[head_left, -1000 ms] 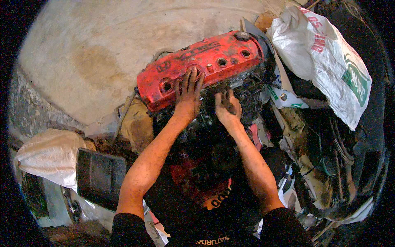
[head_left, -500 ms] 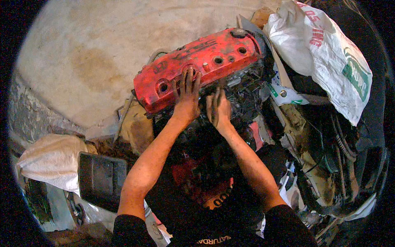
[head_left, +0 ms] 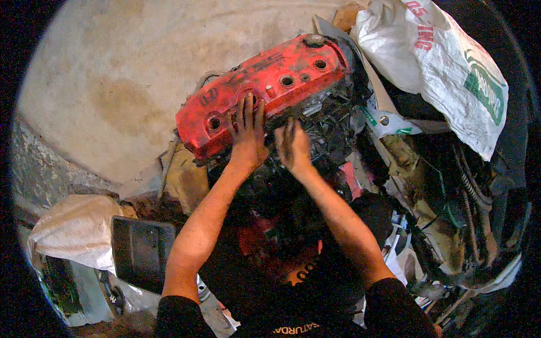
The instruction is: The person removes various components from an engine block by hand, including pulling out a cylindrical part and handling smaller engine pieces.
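Observation:
A red engine valve cover (head_left: 197, 112) with several round holes and a dark cap (head_left: 314, 40) sits on a grimy dark engine (head_left: 332, 124), slanting up to the right. My left hand (head_left: 248, 138) lies palm-down on the near side of the cover, its blackened fingers stretched out and the tips by one of the holes. Close to its right, my right hand (head_left: 293, 147) bends its fingers down against the dark engine parts just below the cover's near edge. Motion smears these fingers a little, and whatever they grip is hidden.
A white woven sack (head_left: 439, 73) lies at the far right. Hoses and scrap parts (head_left: 468, 208) crowd the right side. At left are a black tray (head_left: 142, 253) and a pale bag (head_left: 73, 231). Stained concrete floor (head_left: 112, 67) spreads behind the engine.
The whole view has shifted a little, so the engine appears further left. My right hand's fingers look more curled and slightly turned; my left hand stays on the cover.

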Demonstrator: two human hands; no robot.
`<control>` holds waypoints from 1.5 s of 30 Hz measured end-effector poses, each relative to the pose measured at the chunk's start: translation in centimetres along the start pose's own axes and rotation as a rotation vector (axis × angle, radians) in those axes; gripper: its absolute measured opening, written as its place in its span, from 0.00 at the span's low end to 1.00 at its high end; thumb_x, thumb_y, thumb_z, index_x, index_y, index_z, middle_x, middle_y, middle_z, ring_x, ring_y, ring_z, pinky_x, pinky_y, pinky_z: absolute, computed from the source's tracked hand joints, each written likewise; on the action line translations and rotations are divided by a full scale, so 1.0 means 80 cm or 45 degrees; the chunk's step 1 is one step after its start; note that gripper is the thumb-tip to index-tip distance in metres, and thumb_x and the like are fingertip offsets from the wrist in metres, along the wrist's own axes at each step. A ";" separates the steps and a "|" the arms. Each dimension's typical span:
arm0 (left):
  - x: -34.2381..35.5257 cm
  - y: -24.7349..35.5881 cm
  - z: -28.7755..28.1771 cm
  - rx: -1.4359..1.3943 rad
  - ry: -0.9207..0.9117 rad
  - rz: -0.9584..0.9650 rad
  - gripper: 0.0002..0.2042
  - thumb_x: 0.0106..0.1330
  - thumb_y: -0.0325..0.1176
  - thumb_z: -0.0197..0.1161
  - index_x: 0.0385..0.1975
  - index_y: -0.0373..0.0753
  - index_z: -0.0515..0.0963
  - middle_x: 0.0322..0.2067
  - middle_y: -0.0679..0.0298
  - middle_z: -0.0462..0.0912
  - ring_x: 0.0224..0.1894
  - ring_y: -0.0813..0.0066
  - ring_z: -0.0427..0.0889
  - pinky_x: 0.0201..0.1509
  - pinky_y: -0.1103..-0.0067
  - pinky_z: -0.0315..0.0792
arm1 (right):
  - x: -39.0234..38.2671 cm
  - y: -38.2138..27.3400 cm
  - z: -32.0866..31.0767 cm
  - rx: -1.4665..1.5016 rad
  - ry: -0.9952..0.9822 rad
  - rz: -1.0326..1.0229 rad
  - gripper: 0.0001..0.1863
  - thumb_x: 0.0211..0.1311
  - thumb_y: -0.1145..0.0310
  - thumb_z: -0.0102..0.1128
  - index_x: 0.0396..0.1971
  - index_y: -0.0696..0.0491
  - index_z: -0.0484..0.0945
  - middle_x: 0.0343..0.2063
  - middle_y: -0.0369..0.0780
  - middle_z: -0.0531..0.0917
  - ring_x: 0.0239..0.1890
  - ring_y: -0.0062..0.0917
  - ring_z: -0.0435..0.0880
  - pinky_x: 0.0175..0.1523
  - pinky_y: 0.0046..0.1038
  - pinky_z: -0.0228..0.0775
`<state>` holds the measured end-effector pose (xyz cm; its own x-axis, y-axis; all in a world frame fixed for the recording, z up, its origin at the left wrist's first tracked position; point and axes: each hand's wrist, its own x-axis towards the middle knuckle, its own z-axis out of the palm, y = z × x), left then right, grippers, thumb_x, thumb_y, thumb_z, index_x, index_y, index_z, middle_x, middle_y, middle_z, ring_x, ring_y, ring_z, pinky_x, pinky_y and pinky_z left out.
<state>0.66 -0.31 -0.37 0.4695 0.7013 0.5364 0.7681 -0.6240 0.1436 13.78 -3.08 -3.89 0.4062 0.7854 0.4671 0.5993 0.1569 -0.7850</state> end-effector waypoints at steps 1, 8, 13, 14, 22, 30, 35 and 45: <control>-0.002 -0.012 0.014 0.109 0.001 -0.013 0.46 0.45 0.31 0.63 0.66 0.40 0.44 0.67 0.52 0.37 0.69 0.53 0.37 0.67 0.52 0.32 | -0.008 -0.014 0.002 -0.002 -0.085 0.013 0.19 0.61 0.55 0.50 0.27 0.59 0.72 0.23 0.47 0.78 0.28 0.40 0.77 0.34 0.40 0.67; 0.002 0.002 -0.001 -0.036 0.009 -0.022 0.44 0.46 0.28 0.60 0.66 0.41 0.45 0.67 0.52 0.37 0.69 0.52 0.39 0.66 0.51 0.34 | 0.002 -0.013 0.004 -0.232 -0.150 0.233 0.16 0.59 0.60 0.52 0.22 0.58 0.70 0.22 0.51 0.79 0.27 0.43 0.78 0.34 0.38 0.68; -0.007 -0.014 -0.003 0.057 -0.055 -0.046 0.44 0.46 0.29 0.62 0.66 0.41 0.46 0.67 0.52 0.37 0.69 0.52 0.39 0.67 0.52 0.36 | 0.028 -0.023 -0.038 -0.135 -0.053 -0.081 0.16 0.60 0.59 0.50 0.25 0.59 0.72 0.24 0.52 0.78 0.28 0.49 0.77 0.33 0.39 0.68; -0.004 -0.008 0.002 0.018 -0.019 -0.021 0.45 0.45 0.29 0.63 0.66 0.41 0.46 0.67 0.52 0.38 0.69 0.52 0.39 0.67 0.52 0.36 | 0.026 -0.012 -0.033 -0.141 -0.017 0.009 0.14 0.60 0.61 0.50 0.26 0.58 0.72 0.23 0.51 0.77 0.27 0.49 0.76 0.32 0.40 0.68; -0.003 -0.005 -0.012 0.026 -0.068 -0.009 0.45 0.43 0.28 0.64 0.65 0.41 0.48 0.67 0.55 0.41 0.69 0.55 0.39 0.68 0.54 0.35 | 0.014 -0.024 -0.017 0.204 0.022 0.125 0.11 0.57 0.66 0.55 0.23 0.58 0.72 0.19 0.48 0.77 0.23 0.39 0.76 0.29 0.34 0.67; -0.002 -0.001 -0.009 0.007 0.037 0.019 0.40 0.44 0.22 0.56 0.63 0.39 0.51 0.66 0.56 0.43 0.68 0.55 0.41 0.68 0.55 0.35 | 0.025 -0.017 -0.032 -0.029 -0.013 -0.078 0.15 0.58 0.58 0.55 0.26 0.56 0.73 0.23 0.49 0.79 0.28 0.49 0.77 0.34 0.45 0.68; -0.001 -0.003 0.004 0.087 0.077 0.037 0.40 0.46 0.25 0.58 0.64 0.38 0.49 0.66 0.55 0.43 0.68 0.55 0.41 0.68 0.55 0.36 | -0.007 -0.027 -0.008 -0.071 -0.180 0.194 0.15 0.58 0.60 0.52 0.36 0.58 0.69 0.22 0.53 0.78 0.30 0.50 0.78 0.34 0.44 0.68; -0.004 -0.020 0.004 0.146 0.063 -0.010 0.43 0.43 0.28 0.63 0.64 0.41 0.50 0.66 0.59 0.45 0.67 0.54 0.44 0.67 0.54 0.39 | 0.010 -0.043 -0.022 -0.287 -0.413 0.090 0.16 0.57 0.58 0.51 0.32 0.58 0.71 0.25 0.54 0.79 0.32 0.52 0.78 0.38 0.46 0.70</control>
<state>-0.55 0.60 -1.04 0.4433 0.6865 0.5764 0.8177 -0.5731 0.0537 13.27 -4.06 -0.14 0.2346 0.9435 0.2341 0.7286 -0.0113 -0.6849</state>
